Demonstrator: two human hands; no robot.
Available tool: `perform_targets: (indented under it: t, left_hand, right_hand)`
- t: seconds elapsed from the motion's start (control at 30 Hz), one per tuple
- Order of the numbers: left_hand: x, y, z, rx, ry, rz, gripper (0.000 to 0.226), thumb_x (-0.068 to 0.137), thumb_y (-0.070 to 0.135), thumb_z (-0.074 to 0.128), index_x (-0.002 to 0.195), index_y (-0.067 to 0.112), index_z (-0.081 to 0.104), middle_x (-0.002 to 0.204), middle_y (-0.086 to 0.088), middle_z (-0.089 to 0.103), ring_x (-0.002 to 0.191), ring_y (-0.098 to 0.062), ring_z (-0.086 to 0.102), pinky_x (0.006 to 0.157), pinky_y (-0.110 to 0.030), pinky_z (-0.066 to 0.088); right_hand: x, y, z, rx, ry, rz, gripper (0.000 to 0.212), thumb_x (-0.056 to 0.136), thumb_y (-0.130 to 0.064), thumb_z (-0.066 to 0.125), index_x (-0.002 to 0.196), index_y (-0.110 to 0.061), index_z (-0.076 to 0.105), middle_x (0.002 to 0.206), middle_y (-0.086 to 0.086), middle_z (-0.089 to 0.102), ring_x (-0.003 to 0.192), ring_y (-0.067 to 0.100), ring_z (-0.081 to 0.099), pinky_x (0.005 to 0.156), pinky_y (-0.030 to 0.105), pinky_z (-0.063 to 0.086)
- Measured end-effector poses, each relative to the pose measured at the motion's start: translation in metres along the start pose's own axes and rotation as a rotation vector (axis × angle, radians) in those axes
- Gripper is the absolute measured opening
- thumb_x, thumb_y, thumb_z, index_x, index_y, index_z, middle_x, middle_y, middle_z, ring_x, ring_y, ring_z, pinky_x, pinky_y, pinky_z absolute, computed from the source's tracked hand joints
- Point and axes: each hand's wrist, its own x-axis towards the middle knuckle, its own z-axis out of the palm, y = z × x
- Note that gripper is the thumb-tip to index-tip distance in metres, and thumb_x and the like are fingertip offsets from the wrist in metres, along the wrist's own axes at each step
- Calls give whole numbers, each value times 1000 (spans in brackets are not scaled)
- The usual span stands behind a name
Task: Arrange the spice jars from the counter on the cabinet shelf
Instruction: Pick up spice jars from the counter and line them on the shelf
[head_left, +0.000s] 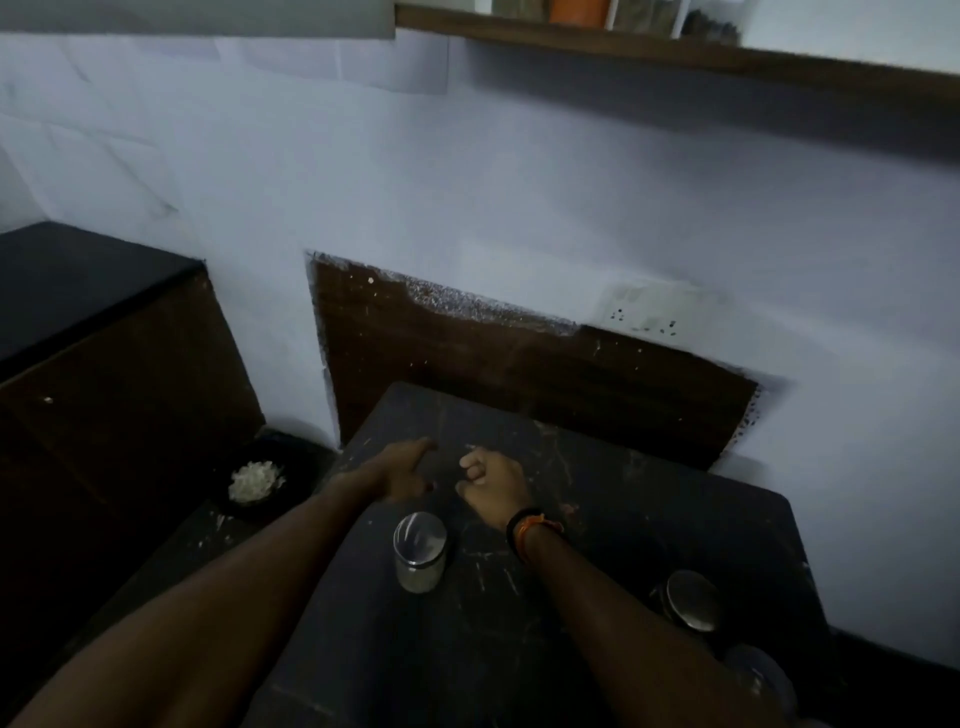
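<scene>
Both hands are being held out over the dark surface (597, 519), and nothing is being gripped by either. The left hand (408, 475) is being kept loosely open, fingers extended toward the wall; the right hand (493, 486), with a band at the wrist, is being curled loosely shut on nothing.

A steel spice jar (420, 551) is being left upright on the surface just behind the hands, between the two forearms. A second steel jar (693, 600) is being left near the right edge, beside the right forearm (a third, blurred object below it cannot be identified). The cabinet shelf (675, 49) is being seen high on the wall, with several containers already on it.

From here, a risk is being posed by the forearms: if they are drawn back carelessly, the nearer jar could be knocked over, or the second pushed off the edge. The smooth steel may also be slipping in a loose grip during the long lift.
</scene>
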Motion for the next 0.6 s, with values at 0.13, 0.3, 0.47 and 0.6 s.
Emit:
perform_targets:
  t: [0.13,0.3,0.47,0.6]
  left_hand:
    - [-12,-27,22,-47,-13,-42,72,93,27,67,154,17,31,157,-10,38,142,-25,39,115,-40,35]
    - [-22,-50,38,-83,-33,-90,70,94,23,65,154,16,31,157,-11,37,143,-26,38,116,-42,35]
    - [-29,-74,56,-108,-81,-160,71,94,17,63,155,18,28,158,-11,36,142,-27,39,115,-40,37]
    - [-34,-91,66,-139,-124,-208,72,93,17,63,155,21,28,157,-11,38,141,-26,41,113,-41,39]
  right_hand:
    - [-8,9,41,-65,-77,10,38,80,-17,70,118,-19,64,112,1,60,105,18,61,93,29,51]
    - [-13,13,79,-226,-152,-5,66,77,-35,74,137,-27,48,134,4,47,126,26,46,105,38,42]
    - [-16,17,105,-421,-226,53,103,66,-60,77,150,-29,25,150,8,31,138,34,33,109,53,38]
    - [-18,25,121,-424,-216,81,112,67,-59,79,153,-30,14,153,10,26,140,34,32,109,51,39]
